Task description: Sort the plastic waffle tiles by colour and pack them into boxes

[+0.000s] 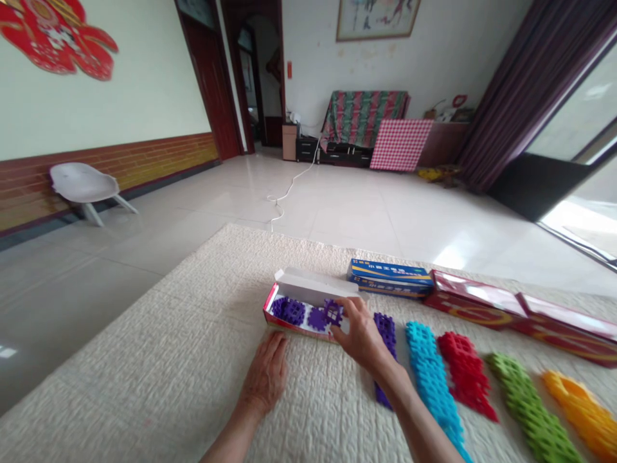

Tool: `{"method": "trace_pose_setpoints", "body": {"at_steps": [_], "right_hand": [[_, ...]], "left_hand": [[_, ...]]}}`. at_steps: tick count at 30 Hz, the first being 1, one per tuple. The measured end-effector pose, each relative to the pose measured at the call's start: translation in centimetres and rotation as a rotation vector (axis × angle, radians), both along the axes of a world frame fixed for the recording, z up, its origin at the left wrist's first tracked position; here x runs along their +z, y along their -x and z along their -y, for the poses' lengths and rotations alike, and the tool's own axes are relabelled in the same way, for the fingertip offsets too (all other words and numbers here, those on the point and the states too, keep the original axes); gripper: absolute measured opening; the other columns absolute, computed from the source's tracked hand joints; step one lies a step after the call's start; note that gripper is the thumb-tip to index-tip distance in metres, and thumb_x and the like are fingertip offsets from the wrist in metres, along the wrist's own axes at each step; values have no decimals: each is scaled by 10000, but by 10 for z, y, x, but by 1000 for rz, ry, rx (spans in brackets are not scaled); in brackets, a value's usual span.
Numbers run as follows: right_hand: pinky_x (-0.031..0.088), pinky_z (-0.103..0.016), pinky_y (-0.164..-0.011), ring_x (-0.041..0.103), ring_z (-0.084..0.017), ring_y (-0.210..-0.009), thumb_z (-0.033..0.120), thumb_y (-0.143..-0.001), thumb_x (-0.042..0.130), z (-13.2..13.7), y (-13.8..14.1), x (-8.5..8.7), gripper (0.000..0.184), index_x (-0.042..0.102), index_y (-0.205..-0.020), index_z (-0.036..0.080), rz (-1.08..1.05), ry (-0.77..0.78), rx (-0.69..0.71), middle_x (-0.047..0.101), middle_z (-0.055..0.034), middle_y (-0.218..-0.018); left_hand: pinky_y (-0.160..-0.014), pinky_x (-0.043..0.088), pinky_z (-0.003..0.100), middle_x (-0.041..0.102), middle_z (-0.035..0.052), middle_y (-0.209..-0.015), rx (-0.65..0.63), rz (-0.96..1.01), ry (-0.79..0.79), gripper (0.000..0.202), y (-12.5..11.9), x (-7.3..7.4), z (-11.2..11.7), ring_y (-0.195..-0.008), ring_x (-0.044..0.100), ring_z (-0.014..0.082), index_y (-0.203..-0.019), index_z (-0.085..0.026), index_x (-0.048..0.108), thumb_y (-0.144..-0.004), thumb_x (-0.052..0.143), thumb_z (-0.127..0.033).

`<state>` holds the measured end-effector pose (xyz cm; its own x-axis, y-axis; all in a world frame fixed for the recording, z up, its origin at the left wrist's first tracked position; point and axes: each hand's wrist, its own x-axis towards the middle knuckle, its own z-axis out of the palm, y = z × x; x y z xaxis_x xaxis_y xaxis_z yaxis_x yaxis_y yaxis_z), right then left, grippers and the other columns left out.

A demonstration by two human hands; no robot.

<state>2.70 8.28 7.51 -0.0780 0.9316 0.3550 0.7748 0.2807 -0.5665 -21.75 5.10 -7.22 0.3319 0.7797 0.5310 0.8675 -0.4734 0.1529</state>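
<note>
An open red and white box (308,289) lies on the cream quilted mat (168,347) and holds purple plastic grid blocks (294,311). My right hand (359,334) reaches over the box's right end, its fingers pinched on one purple block (332,312). My left hand (266,376) rests flat on the mat just in front of the box, fingers stretched out and holding nothing. A row of purple blocks (385,328) lies partly hidden behind my right wrist.
Rows of blocks lie to the right: blue (431,379), red (465,373), green (527,405) and orange (581,411). A shut blue box (390,276) and long red boxes (520,315) sit behind them. A white chair (84,186) and a cable (289,190) stand on the tiled floor.
</note>
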Motion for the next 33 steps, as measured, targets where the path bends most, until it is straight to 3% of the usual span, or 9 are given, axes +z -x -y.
{"method": "trace_pose_setpoints", "body": {"at_steps": [3, 7, 14, 19, 23, 29, 33], "right_hand": [[534, -344, -805, 612, -195, -858, 78, -616, 627, -17, 14, -11, 430, 586, -1032, 180, 1, 11, 6, 575, -74, -987], [532, -360, -814, 611, -206, -892, 107, -643, 628, -15, 17, -18, 447, 566, -1080, 179, -15, -6, -29, 565, -93, -1052], [534, -372, -787, 618, -196, -869, 260, -858, 494, 40, -19, -15, 265, 550, -1111, 207, -55, -92, -195, 569, -90, -1096], [552, -343, -750, 631, -211, -894, 329, -886, 487, 102, -47, -56, 233, 573, -1075, 222, 4, -133, -290, 595, -86, -1045], [556, -371, -772, 627, -227, -929, 322, -888, 465, 134, -53, -87, 270, 547, -1124, 221, 78, -138, -289, 578, -95, -1072], [504, -459, -909, 545, -287, -1118, 313, -883, 440, 147, -52, -103, 356, 479, -1222, 212, 152, -111, -264, 506, -124, -1223], [487, -471, -929, 510, -304, -1158, 294, -873, 433, 146, -52, -106, 387, 450, -1245, 191, 153, -95, -281, 468, -143, -1264]], "left_hand": [[-1005, 495, 439, 591, 120, -1277, 4, 4, 6, 432, 0, -2, 0, -1215, 540, 251, -1263, -161, 528, -849, 424, -91], [-1014, 487, 457, 584, 118, -1284, 0, 19, 35, 451, 0, -2, 0, -1230, 529, 255, -1286, -173, 509, -851, 422, -93], [-1044, 464, 436, 582, 125, -1283, 6, 22, 104, 424, -1, 4, 1, -1220, 530, 252, -1243, -144, 550, -841, 430, -83], [-1044, 460, 417, 575, 122, -1288, 44, 21, 130, 408, -3, 11, 3, -1229, 520, 251, -1195, -138, 577, -824, 426, -60], [-1035, 455, 396, 581, 121, -1275, 148, 13, 163, 393, -6, 17, 6, -1211, 533, 245, -1187, -144, 578, -832, 429, -65], [-991, 463, 435, 589, 129, -1285, 309, -9, 200, 388, -12, 21, 10, -1213, 532, 281, -1187, -144, 591, -861, 397, -66], [-1013, 443, 409, 568, 115, -1328, 302, -24, 253, 390, -11, 23, 11, -1244, 510, 257, -1214, -154, 584, -884, 386, -88]]}}
